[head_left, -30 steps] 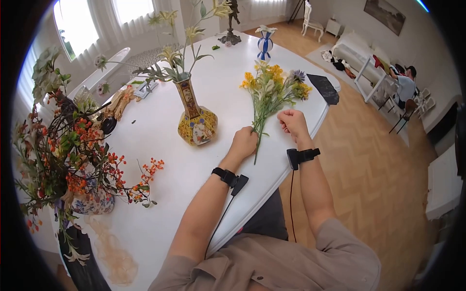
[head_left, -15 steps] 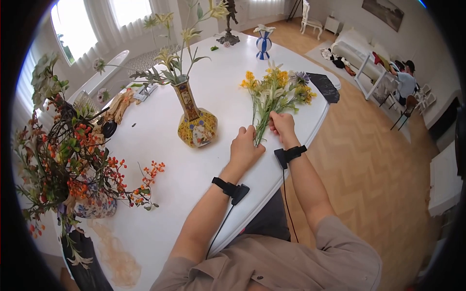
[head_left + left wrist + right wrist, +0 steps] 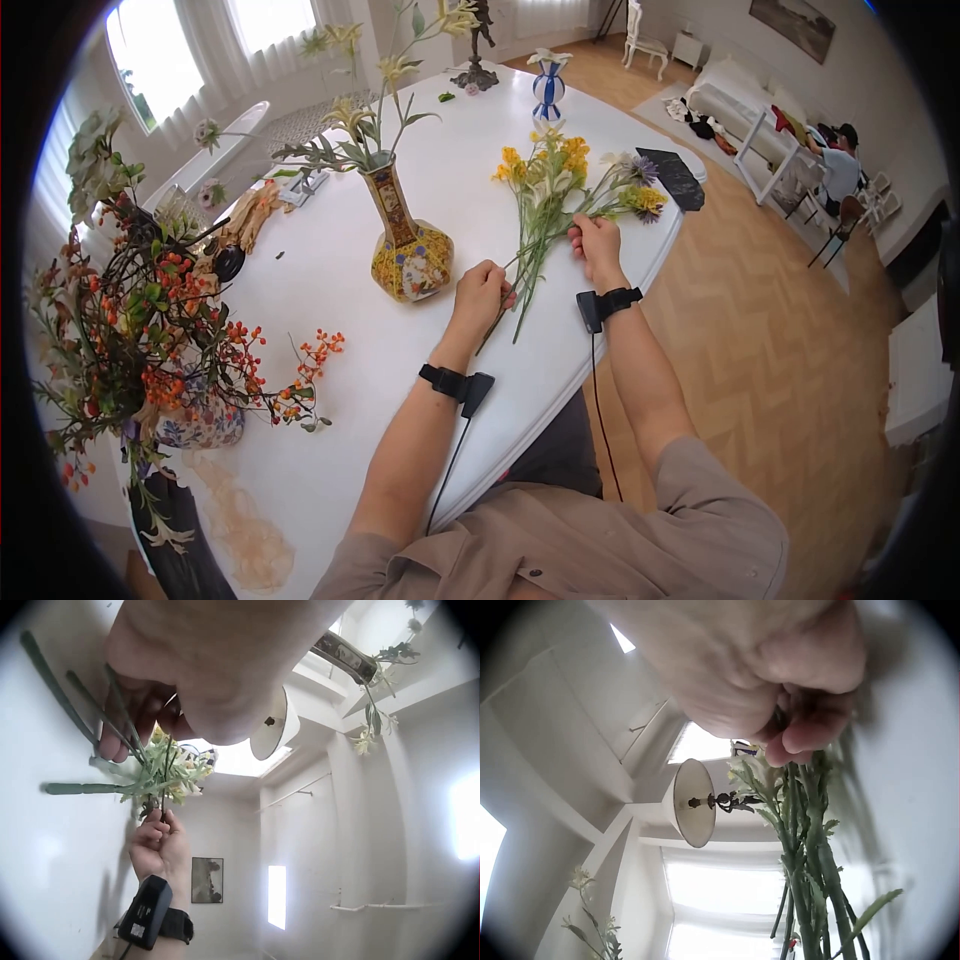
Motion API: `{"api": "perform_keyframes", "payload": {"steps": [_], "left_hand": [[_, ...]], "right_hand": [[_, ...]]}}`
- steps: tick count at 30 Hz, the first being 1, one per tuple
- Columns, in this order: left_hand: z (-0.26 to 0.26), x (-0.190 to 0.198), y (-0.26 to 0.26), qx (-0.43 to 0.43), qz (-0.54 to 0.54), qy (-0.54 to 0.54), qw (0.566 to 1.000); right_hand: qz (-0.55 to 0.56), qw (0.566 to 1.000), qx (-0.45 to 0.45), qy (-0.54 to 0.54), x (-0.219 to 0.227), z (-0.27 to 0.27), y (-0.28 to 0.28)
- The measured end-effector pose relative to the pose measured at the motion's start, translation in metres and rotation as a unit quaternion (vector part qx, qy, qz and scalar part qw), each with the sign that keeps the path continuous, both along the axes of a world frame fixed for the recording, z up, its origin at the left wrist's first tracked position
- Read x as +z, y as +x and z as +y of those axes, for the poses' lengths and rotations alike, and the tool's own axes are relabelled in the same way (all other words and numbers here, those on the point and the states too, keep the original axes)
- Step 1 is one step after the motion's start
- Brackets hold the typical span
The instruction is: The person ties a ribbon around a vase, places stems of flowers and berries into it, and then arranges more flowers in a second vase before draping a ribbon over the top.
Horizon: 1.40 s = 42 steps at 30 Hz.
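A loose bunch of artificial flowers [image 3: 545, 190] with yellow and white blooms lies on the white table, its green stems [image 3: 802, 855] pointing toward the person. My left hand [image 3: 482, 297] holds stems near their cut ends, fingers curled around them; in the left wrist view several stem ends [image 3: 56, 690] stick out past the fingers. My right hand [image 3: 598, 248] pinches a stem higher up, just below a purple flower [image 3: 640, 170] and a yellow one that lean to the right of the bunch. Part of the pinched stem is hidden by the fingers.
Left of the hands stands a patterned yellow vase [image 3: 412, 262] with tall pale flowers. A berry arrangement [image 3: 180, 330] fills the table's left side. Farther back are a blue-striped vase [image 3: 548, 90] and a dark slab [image 3: 672, 178] by the right edge.
My right hand has come in to the stems, then shifted right with the purple flower, spreading it from the bunch. My left hand has moved slightly left, and the stems now fan apart.
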<state>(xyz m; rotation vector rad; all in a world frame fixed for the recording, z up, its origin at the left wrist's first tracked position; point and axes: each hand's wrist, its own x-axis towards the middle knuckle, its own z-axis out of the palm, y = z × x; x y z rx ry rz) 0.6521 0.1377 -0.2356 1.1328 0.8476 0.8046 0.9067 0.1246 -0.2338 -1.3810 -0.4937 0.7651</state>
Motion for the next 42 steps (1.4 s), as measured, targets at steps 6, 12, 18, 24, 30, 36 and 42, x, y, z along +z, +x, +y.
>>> {"api": "perform_keyframes", "payload": {"steps": [6,12,18,24,30,36,42], "left_hand": [[-0.032,0.038,-0.001,-0.034,0.316,0.351,0.881],[-0.050,0.044,0.009,-0.002,0.330,0.480,0.813],[-0.034,0.024,0.011,0.044,0.285,0.415,0.863],[-0.020,0.028,0.000,0.048,0.170,0.300,0.937],[-0.019,0.015,-0.002,0.060,0.197,0.331,0.921],[-0.015,0.015,-0.002,0.032,0.153,0.301,0.941],[-0.003,-0.002,-0.003,0.016,0.179,0.280,0.943]], "right_hand": [[-0.014,1.000,0.022,0.009,0.012,0.002,-0.014],[-0.126,0.987,0.084,0.045,0.020,-0.001,-0.038],[-0.106,0.993,0.037,0.034,0.015,0.006,-0.029],[0.035,0.989,-0.099,0.107,0.011,0.024,-0.002],[-0.074,0.986,-0.052,0.138,0.027,0.036,-0.003],[-0.186,0.978,0.057,0.069,0.042,0.022,-0.032],[-0.452,0.887,-0.091,0.007,0.022,0.002,-0.046]]}}
